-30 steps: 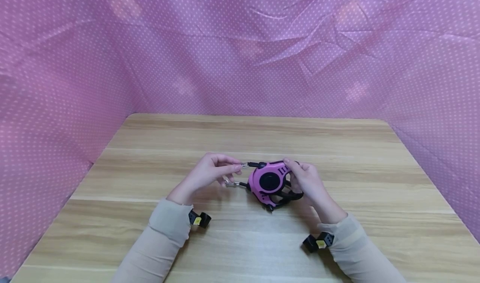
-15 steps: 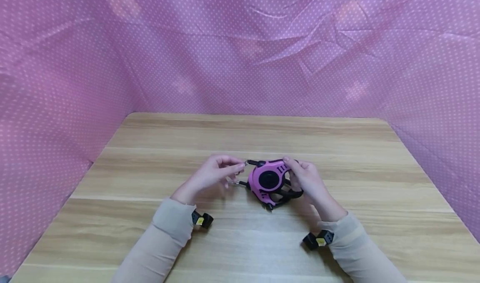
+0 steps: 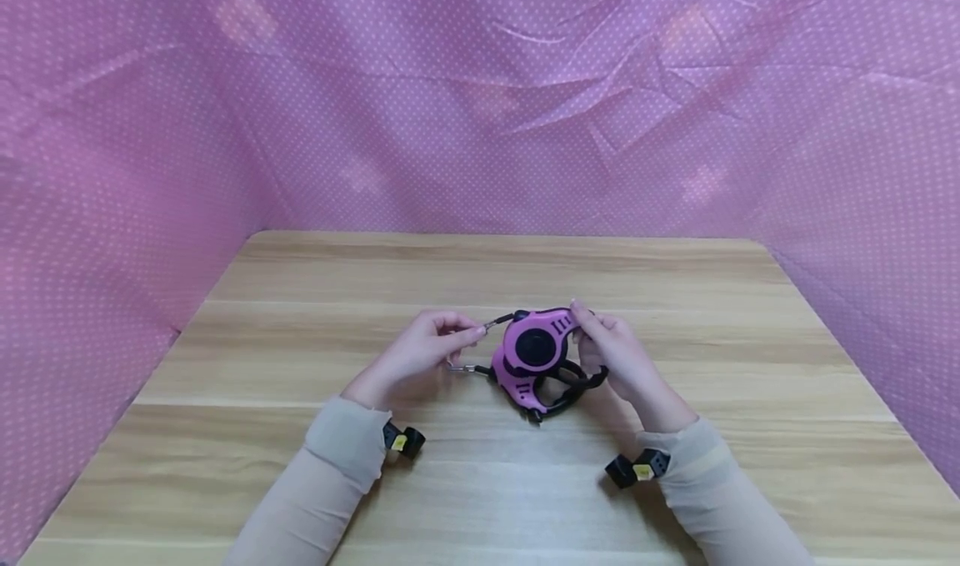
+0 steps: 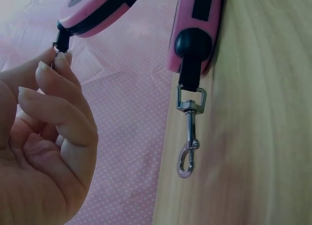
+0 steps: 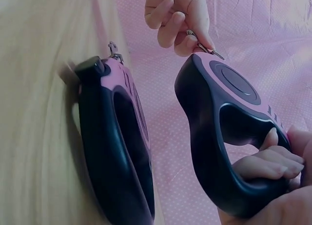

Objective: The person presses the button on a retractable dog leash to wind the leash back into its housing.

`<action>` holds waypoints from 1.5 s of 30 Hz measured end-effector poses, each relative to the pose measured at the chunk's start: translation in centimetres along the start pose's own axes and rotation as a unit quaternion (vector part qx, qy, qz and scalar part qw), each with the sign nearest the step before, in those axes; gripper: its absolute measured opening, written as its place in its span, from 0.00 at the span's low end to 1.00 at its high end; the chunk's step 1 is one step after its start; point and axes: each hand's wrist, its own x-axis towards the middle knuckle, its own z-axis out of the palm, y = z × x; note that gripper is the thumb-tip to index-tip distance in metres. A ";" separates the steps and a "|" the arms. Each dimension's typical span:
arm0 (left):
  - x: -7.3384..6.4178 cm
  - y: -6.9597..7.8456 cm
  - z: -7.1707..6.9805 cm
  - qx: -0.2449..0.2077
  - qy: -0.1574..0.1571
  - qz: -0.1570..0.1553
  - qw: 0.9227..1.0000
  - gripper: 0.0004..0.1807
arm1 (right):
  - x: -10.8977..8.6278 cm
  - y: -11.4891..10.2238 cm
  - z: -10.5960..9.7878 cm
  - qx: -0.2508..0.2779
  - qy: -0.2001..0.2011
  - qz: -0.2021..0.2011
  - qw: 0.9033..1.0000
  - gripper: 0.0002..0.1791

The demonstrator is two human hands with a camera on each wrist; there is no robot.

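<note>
Two pink and black retractable dog leashes are in view. My right hand [image 3: 618,362] grips the handle of the upper leash [image 3: 536,347], its fingers through the handle opening in the right wrist view. Thumb and fingertips of my left hand [image 3: 420,349] pinch the metal clip [image 5: 202,44] at the end of that leash's short black strap. Below it, the second leash [image 3: 523,389] lies on the table, partly covered by the held one in the head view. In the left wrist view its silver snap hook [image 4: 190,132] hangs out from the strap, apart from my left hand.
The wood-grain table [image 3: 480,274] has rounded far corners. A pink dotted cloth [image 3: 480,149] stands behind it and along both sides. Black wrist cameras [image 3: 403,441] sit on both sleeves.
The held leash has risen a little and shifted away from the body, so more of the lower leash shows. Its strap now slants down toward my left hand, which has shifted slightly right.
</note>
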 end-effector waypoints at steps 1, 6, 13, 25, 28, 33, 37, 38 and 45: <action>0.1 0.0 0.0 0.000 0.001 0.001 1.000 0.17 | 0.1 -0.1 -0.1 0.001 -0.002 0.001 1.000 0.24; 0.5 0.2 -0.2 -0.012 0.011 0.001 1.000 0.18 | 0.5 -0.5 -0.3 0.000 -0.008 0.000 1.000 0.24; 1.3 0.2 -0.6 -0.014 0.032 0.007 0.999 0.16 | 1.6 -1.1 -0.5 0.001 0.002 -0.001 1.000 0.23; 3.1 -0.2 -1.2 0.024 0.063 0.000 0.998 0.19 | 4.1 -1.0 -0.2 0.019 0.029 -0.023 0.999 0.17; 3.4 -0.3 -1.3 0.036 0.067 -0.008 0.997 0.18 | 4.6 -0.7 -0.2 0.035 0.032 -0.023 0.999 0.17; 3.9 -0.4 -1.2 0.041 0.077 -0.033 0.996 0.17 | 5.2 0.0 -0.2 0.044 0.045 -0.021 0.998 0.17; 4.2 -0.5 -1.1 0.034 0.083 -0.051 0.995 0.18 | 5.5 0.6 -0.3 0.029 0.059 -0.022 0.998 0.17; 4.3 -0.5 -1.0 0.029 0.084 -0.054 0.995 0.18 | 5.5 0.8 -0.3 0.025 0.062 -0.022 0.998 0.17; 4.8 -0.9 -0.6 0.004 0.097 -0.066 0.993 0.18 | 5.8 1.4 -0.5 0.031 0.077 -0.021 0.996 0.16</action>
